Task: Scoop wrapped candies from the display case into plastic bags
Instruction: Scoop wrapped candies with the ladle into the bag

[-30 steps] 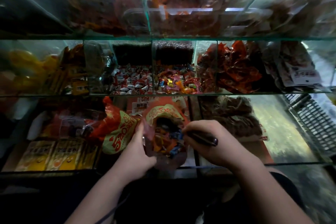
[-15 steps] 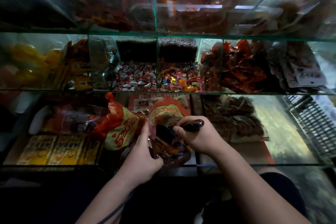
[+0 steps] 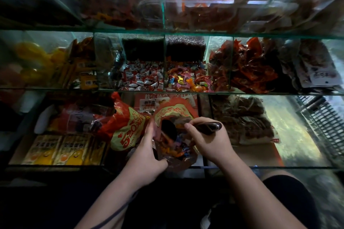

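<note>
While the left hand (image 3: 147, 156) pinches the near rim of the plastic bag (image 3: 183, 161) and holds its mouth open in front of the display case (image 3: 164, 61), the right hand (image 3: 208, 142) is clenched round the dark handle of the scoop (image 3: 211, 126). The scoop's bowl sits tipped inside the bag's mouth. Wrapped candies (image 3: 175, 149) lie loose in the bag, and more fill 2 middle compartments above. The bag is thin, limp film, likely to sag shut as it gains weight, so the rim, spread wide, is the place to hold it. The candies look light and slick-wrapped, apt to slide off the scoop if it tips fast.
</note>
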